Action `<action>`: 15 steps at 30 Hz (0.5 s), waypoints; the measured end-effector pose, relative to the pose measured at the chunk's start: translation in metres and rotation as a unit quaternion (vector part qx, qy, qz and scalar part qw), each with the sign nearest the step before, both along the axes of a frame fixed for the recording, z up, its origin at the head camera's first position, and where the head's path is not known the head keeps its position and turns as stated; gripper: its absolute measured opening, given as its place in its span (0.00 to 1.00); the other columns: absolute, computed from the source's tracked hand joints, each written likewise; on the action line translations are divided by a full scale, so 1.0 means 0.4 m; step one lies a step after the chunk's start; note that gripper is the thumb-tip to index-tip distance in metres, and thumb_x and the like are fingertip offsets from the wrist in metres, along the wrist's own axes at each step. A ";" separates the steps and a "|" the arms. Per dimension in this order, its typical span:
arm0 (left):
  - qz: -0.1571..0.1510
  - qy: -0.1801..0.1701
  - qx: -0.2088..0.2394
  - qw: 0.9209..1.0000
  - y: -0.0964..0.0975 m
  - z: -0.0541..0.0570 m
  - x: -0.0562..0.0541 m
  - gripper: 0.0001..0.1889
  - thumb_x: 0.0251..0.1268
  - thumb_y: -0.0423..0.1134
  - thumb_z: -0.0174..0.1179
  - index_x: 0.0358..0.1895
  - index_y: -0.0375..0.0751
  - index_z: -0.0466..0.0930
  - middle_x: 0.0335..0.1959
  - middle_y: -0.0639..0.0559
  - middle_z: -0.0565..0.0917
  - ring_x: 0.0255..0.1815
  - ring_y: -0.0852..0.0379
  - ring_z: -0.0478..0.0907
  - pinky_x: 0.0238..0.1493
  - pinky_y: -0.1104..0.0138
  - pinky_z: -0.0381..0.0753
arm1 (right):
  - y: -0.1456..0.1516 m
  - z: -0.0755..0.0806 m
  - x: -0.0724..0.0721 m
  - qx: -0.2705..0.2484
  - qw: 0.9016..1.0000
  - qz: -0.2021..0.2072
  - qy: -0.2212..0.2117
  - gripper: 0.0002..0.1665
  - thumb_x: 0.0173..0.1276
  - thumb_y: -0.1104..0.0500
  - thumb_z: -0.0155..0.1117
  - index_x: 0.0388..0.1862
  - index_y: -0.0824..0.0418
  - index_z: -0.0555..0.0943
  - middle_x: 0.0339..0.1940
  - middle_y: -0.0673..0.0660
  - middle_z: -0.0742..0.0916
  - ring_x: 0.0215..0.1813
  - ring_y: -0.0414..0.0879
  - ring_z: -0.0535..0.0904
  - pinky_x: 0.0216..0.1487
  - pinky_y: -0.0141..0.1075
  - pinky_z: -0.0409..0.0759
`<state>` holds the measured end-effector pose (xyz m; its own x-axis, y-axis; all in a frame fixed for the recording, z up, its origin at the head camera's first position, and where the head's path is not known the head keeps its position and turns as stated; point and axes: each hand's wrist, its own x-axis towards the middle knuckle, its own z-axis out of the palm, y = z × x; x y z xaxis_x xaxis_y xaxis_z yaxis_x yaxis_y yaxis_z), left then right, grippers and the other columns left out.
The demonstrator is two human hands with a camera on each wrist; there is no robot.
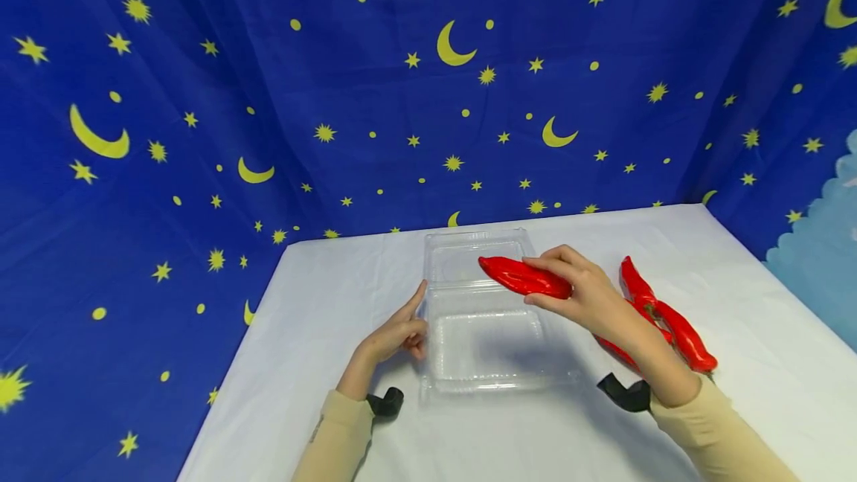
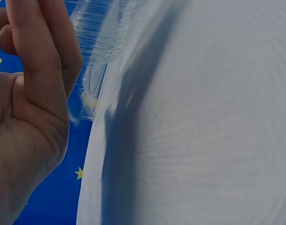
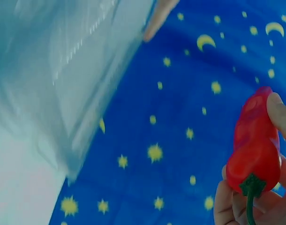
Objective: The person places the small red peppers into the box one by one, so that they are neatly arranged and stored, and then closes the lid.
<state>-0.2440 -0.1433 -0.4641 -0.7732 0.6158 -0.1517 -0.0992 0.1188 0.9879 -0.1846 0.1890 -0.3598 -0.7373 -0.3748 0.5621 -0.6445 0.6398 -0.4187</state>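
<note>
My right hand (image 1: 581,287) grips a red pepper (image 1: 522,276) between thumb and fingers, raised over the clear plastic container (image 1: 489,385). In the right wrist view the pepper's green stem (image 3: 252,192) faces the camera. The container lies unfolded on the table, its lid half (image 1: 445,251) toward the back and its deeper half nearer. At the container's left edge is my left hand (image 1: 395,335), index finger stretched along the side and the other fingers bent. In the left wrist view, the left fingers (image 2: 37,51) overlap the clear plastic.
More red peppers (image 1: 684,337) lie in a loose cluster on the right of the white table (image 1: 321,288), partly behind my right forearm. A blue cloth (image 1: 375,95) with yellow stars and moons hangs behind the table. Black straps (image 1: 624,393) sit at both wrists.
</note>
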 end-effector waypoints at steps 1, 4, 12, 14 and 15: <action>0.000 -0.001 0.000 1.000 0.000 0.000 -0.001 0.48 0.57 0.27 0.46 0.75 0.57 0.28 0.12 0.52 0.64 0.15 0.53 0.77 0.21 0.63 0.82 | -0.013 -0.005 -0.002 0.003 1.000 0.013 -0.002 0.32 0.50 0.55 0.76 0.55 0.60 0.81 0.45 0.52 0.79 0.41 0.44 0.76 0.38 0.38 0.80; -0.001 -0.002 -0.004 1.000 0.002 0.000 -0.002 0.48 0.57 0.27 0.46 0.75 0.57 0.28 0.13 0.51 0.64 0.15 0.53 0.77 0.21 0.63 0.82 | -0.046 -0.023 -0.007 0.012 0.999 0.046 -0.014 0.32 0.51 0.53 0.76 0.55 0.60 0.81 0.46 0.52 0.78 0.44 0.45 0.76 0.41 0.39 0.81; -0.003 -0.001 -0.006 1.000 0.004 -0.001 -0.002 0.48 0.56 0.29 0.46 0.76 0.57 0.28 0.13 0.51 0.64 0.16 0.52 0.77 0.20 0.63 0.82 | -0.091 -0.078 -0.031 0.018 0.993 0.097 -0.061 0.31 0.52 0.51 0.75 0.55 0.59 0.81 0.47 0.50 0.78 0.47 0.45 0.75 0.44 0.38 0.80; -0.002 -0.002 -0.005 1.000 0.003 -0.002 -0.002 0.48 0.56 0.29 0.46 0.76 0.57 0.28 0.13 0.51 0.64 0.16 0.52 0.78 0.20 0.64 0.82 | -0.095 -0.092 -0.039 0.016 0.991 0.107 -0.079 0.31 0.51 0.51 0.75 0.55 0.59 0.81 0.46 0.49 0.78 0.46 0.44 0.75 0.43 0.37 0.80; -0.001 -0.003 -0.006 1.000 0.003 -0.002 -0.001 0.47 0.56 0.28 0.45 0.76 0.57 0.28 0.13 0.51 0.64 0.16 0.52 0.78 0.20 0.64 0.82 | -0.097 -0.099 -0.042 0.015 0.990 0.111 -0.089 0.31 0.52 0.51 0.75 0.55 0.58 0.81 0.46 0.49 0.77 0.45 0.44 0.74 0.43 0.36 0.80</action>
